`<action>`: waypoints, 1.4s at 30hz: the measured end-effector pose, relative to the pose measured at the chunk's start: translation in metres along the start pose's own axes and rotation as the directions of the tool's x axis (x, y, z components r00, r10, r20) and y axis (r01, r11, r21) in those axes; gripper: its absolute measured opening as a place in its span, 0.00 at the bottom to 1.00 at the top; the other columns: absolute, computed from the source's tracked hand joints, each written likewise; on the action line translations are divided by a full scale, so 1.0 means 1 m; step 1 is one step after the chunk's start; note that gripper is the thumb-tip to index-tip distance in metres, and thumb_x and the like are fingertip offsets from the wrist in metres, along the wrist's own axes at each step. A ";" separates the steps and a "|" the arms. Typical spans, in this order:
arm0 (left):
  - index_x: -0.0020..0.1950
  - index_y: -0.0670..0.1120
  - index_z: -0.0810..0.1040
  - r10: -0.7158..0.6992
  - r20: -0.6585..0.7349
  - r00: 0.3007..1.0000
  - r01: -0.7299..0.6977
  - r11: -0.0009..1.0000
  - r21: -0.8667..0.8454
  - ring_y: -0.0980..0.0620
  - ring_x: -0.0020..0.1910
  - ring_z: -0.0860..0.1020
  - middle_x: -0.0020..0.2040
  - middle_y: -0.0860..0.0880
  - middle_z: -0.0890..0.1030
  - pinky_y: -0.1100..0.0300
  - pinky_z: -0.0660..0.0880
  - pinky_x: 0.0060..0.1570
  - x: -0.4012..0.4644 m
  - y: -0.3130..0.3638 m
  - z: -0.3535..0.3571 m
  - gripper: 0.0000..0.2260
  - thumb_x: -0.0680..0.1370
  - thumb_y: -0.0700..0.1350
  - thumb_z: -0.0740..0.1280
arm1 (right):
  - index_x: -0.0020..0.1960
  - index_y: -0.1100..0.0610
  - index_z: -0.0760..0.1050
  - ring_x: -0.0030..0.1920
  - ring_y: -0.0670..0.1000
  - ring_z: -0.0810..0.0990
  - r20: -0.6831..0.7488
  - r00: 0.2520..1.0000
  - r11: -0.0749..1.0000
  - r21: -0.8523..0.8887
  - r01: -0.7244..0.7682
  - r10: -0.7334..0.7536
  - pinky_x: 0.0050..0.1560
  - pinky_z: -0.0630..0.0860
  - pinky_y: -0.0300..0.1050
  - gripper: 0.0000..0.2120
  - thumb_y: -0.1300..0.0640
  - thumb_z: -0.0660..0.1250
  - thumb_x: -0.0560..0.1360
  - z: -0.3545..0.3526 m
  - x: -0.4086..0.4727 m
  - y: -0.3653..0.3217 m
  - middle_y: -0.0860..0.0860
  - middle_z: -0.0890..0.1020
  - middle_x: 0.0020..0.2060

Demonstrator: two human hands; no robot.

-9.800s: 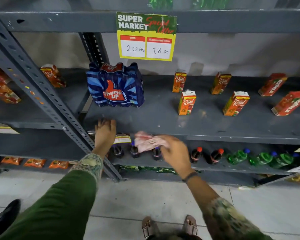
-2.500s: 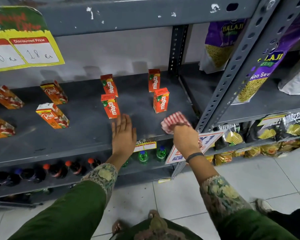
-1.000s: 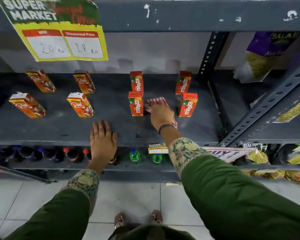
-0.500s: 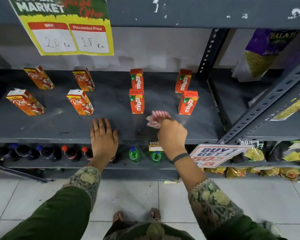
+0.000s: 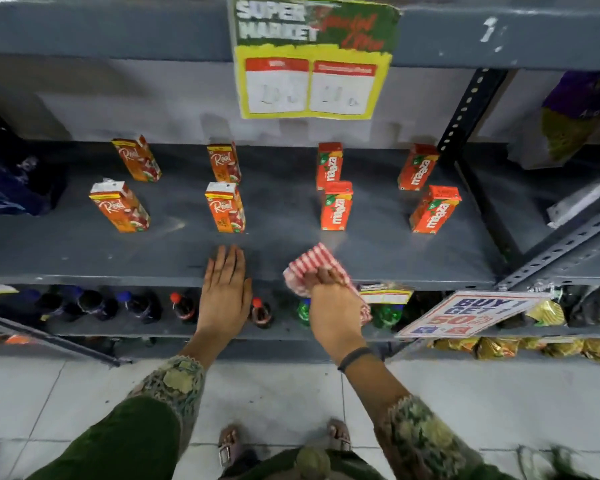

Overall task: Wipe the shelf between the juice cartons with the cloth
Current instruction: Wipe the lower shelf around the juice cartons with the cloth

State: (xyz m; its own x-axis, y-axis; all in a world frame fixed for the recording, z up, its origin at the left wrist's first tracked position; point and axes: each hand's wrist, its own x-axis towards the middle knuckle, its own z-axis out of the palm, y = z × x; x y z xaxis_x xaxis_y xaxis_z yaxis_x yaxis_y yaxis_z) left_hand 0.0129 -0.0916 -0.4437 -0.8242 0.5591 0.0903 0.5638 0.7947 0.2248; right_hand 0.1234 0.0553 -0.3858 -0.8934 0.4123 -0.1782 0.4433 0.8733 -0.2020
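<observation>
A dark grey metal shelf [image 5: 284, 244] carries several small juice cartons in two rows: orange Real cartons [image 5: 225, 206] on the left, red Maaza cartons [image 5: 336, 206] on the right. My right hand [image 5: 329, 303] grips a red-and-white striped cloth [image 5: 310, 266] at the shelf's front edge, just in front of the gap between the front Real and front Maaza cartons. My left hand [image 5: 226, 292] lies flat, fingers together, palm down on the front edge, below the front Real carton.
A yellow price sign [image 5: 312, 60] hangs from the shelf above. Soda bottles [image 5: 184, 306] line the lower shelf. A slotted upright post [image 5: 468, 109] bounds the shelf on the right, with snack bags [image 5: 575, 116] beyond. A blue multipack [image 5: 11, 188] sits far left.
My right hand has drawn the cloth toward the front edge and a little left, out from between the Maaza cartons. The view has shifted left. My left hand stays planted on the edge.
</observation>
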 end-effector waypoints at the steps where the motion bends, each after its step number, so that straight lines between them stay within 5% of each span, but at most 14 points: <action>1: 0.73 0.36 0.58 -0.017 -0.008 1.000 0.017 1.000 0.014 0.41 0.75 0.55 0.74 0.38 0.62 0.45 0.52 0.74 -0.001 -0.018 -0.005 0.29 0.77 0.51 0.43 | 0.69 0.55 0.68 0.66 0.58 0.73 0.012 1.000 1.000 0.015 -0.011 0.011 0.58 0.76 0.51 0.22 0.66 0.56 0.77 -0.001 -0.003 -0.017 0.57 0.73 0.67; 4: 0.73 0.35 0.57 -0.067 0.005 0.998 0.066 0.997 0.043 0.39 0.75 0.54 0.75 0.37 0.59 0.43 0.52 0.74 0.001 -0.072 -0.020 0.30 0.76 0.53 0.42 | 0.59 0.57 0.76 0.53 0.61 0.82 -0.146 0.978 0.978 0.167 -0.127 0.152 0.49 0.79 0.51 0.15 0.64 0.59 0.76 -0.016 0.000 -0.057 0.59 0.83 0.54; 9: 0.74 0.38 0.50 0.019 0.090 0.996 -0.028 0.994 0.104 0.40 0.76 0.50 0.76 0.38 0.54 0.45 0.47 0.74 0.010 -0.113 -0.025 0.38 0.74 0.62 0.29 | 0.67 0.58 0.71 0.59 0.62 0.78 -0.471 0.852 0.931 0.361 -0.050 0.228 0.53 0.78 0.52 0.24 0.70 0.59 0.72 -0.046 0.085 -0.092 0.58 0.75 0.65; 16: 0.73 0.36 0.57 0.048 0.153 0.987 -0.066 0.991 0.115 0.36 0.73 0.59 0.74 0.36 0.62 0.40 0.59 0.70 0.013 -0.122 -0.024 0.36 0.77 0.60 0.33 | 0.67 0.66 0.68 0.67 0.67 0.69 -0.044 0.969 0.970 0.015 -0.243 0.243 0.67 0.70 0.62 0.18 0.66 0.54 0.79 -0.017 0.177 -0.085 0.68 0.68 0.68; 22: 0.74 0.37 0.52 0.054 0.146 0.988 -0.070 0.992 0.102 0.38 0.75 0.53 0.76 0.37 0.56 0.42 0.53 0.73 0.012 -0.120 -0.025 0.33 0.76 0.58 0.39 | 0.72 0.58 0.63 0.73 0.70 0.56 -0.078 0.979 0.982 -0.025 -0.190 0.187 0.73 0.58 0.64 0.22 0.67 0.52 0.79 0.009 0.147 -0.091 0.67 0.59 0.73; 26: 0.75 0.39 0.47 0.062 0.127 0.990 -0.076 0.991 0.109 0.40 0.76 0.46 0.77 0.38 0.50 0.44 0.47 0.74 0.012 -0.122 -0.023 0.34 0.74 0.58 0.36 | 0.73 0.58 0.60 0.73 0.70 0.55 -0.066 0.982 0.981 -0.073 -0.181 0.176 0.74 0.57 0.63 0.23 0.67 0.52 0.78 0.021 0.122 -0.101 0.66 0.58 0.74; 33: 0.75 0.39 0.42 0.052 0.166 0.985 -0.075 0.988 0.134 0.41 0.76 0.42 0.77 0.39 0.45 0.45 0.42 0.74 0.012 -0.117 -0.027 0.30 0.80 0.55 0.46 | 0.74 0.60 0.59 0.73 0.70 0.54 -0.022 0.983 0.981 -0.062 -0.182 0.181 0.74 0.55 0.64 0.23 0.66 0.51 0.79 0.023 0.076 -0.113 0.67 0.56 0.74; 37: 0.75 0.39 0.41 0.053 0.205 0.977 -0.083 0.987 0.139 0.41 0.76 0.41 0.77 0.39 0.45 0.45 0.42 0.75 0.013 -0.117 -0.028 0.30 0.80 0.55 0.45 | 0.66 0.64 0.70 0.68 0.66 0.70 0.022 0.988 0.988 0.011 -0.153 0.153 0.66 0.71 0.58 0.19 0.68 0.55 0.77 0.013 0.039 -0.115 0.67 0.71 0.68; 42: 0.75 0.39 0.43 0.045 0.182 0.982 -0.070 0.989 0.133 0.41 0.76 0.43 0.77 0.39 0.46 0.45 0.44 0.75 0.014 -0.118 -0.025 0.31 0.79 0.57 0.43 | 0.59 0.59 0.77 0.54 0.64 0.81 -0.224 0.907 0.924 0.227 -0.308 0.357 0.52 0.78 0.54 0.17 0.68 0.59 0.73 -0.019 0.031 -0.087 0.62 0.82 0.54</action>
State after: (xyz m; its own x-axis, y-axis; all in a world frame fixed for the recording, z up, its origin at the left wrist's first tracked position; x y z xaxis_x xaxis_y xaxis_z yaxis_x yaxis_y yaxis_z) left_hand -0.0664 -0.1836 -0.4447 -0.7746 0.6277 -0.0774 0.6219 0.7782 0.0870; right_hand 0.0556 -0.0025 -0.3551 -0.6679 0.7441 -0.0184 0.7014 0.6209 -0.3501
